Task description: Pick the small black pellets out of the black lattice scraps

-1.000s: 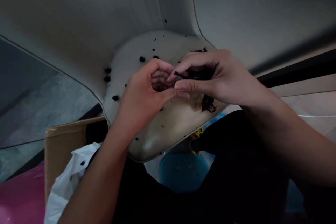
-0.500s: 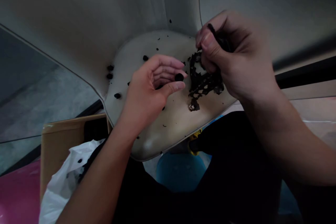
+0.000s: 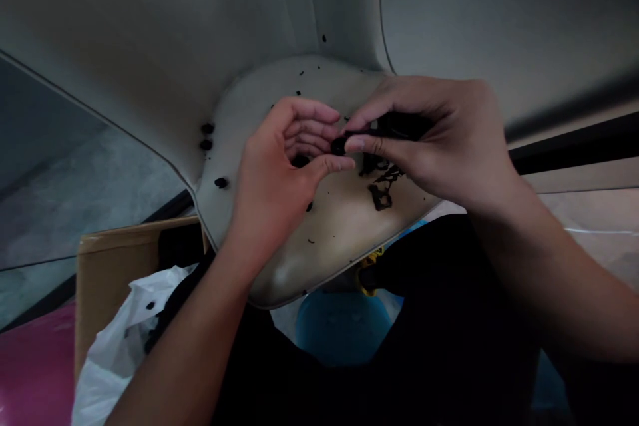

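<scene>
Over a cream, rounded seat-like surface [image 3: 324,239] my two hands meet. My left hand [image 3: 284,166] is cupped, thumb and fingers curled, with a small round black piece [image 3: 339,146] at its fingertips. My right hand [image 3: 439,136] pinches a black strip of linked plastic parts [image 3: 382,183], whose loose end hangs down onto the cream surface. The thumb and forefinger of the right hand touch the small black piece too. Several small black pieces [image 3: 207,136] lie scattered on the surface to the left.
A cardboard box [image 3: 114,266] with a white plastic bag [image 3: 114,353] in it stands at the lower left. A blue round container [image 3: 342,326] sits below the cream surface. A pink surface [image 3: 30,373] fills the bottom left corner. Grey wall panels rise behind.
My right hand, lifted up and away with the black strip half a second ago, has come back down to the left hand. The two hands' fingertips meet again at the small black piece.
</scene>
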### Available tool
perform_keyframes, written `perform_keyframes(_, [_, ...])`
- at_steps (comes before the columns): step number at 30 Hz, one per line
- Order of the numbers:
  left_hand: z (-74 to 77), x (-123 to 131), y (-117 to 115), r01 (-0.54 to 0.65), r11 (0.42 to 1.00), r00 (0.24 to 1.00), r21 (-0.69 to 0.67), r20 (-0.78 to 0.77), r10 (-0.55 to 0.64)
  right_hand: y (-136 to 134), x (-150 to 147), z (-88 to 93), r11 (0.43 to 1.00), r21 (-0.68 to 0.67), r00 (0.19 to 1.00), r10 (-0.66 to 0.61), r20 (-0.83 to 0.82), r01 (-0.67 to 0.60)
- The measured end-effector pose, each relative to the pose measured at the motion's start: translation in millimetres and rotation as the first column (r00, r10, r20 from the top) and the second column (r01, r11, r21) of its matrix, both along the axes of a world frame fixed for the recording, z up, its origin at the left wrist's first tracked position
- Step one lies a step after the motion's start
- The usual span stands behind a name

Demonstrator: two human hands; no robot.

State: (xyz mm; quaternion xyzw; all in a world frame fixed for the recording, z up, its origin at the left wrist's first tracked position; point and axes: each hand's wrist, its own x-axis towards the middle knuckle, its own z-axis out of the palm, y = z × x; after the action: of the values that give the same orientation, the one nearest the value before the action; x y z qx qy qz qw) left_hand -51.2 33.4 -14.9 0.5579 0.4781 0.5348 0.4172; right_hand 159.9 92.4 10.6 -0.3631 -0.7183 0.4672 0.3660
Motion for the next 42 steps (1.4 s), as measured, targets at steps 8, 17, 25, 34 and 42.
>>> perform_keyframes(8, [-1.5, -2.6, -6.9, -0.051, 0.994, 0.954, 0.093, -0.289, 0.076, 0.3, -1.5, -5.9, 0.996, 0.084, 0.994, 0.001, 0.107, -0.01])
perform_keyframes(17, [-5.1, 0.8, -5.2, -0.057, 0.982, 0.925, 0.179, -0.36, 0.12, -0.2, -8.6, -17.3, 0.904, 0.416, 0.952, -0.038, 0.302, -0.096])
perform_keyframes(25, [-0.6, 12.5, -5.6, -0.097, 0.978, 0.981, 0.184, -0.15, 0.126, -5.5, -17.5, -17.3, 0.941, 0.33, 0.959, -0.019, 0.283, -0.078])
perform_keyframes(34, [10.7, -4.1, 1.8, -0.115, 0.993, 0.987, 0.041, 0.122, 0.109, -8.1, -13.2, -13.4, 0.95, 0.302, 0.983, 0.023, 0.183, -0.078])
perform_keyframes(42, [2.9, -4.0, 0.7, -0.042, 0.995, 0.969, -0.091, 0.237, 0.063, -11.5, -9.3, -10.2, 0.966, 0.209, 0.988, 0.144, 0.048, -0.151])
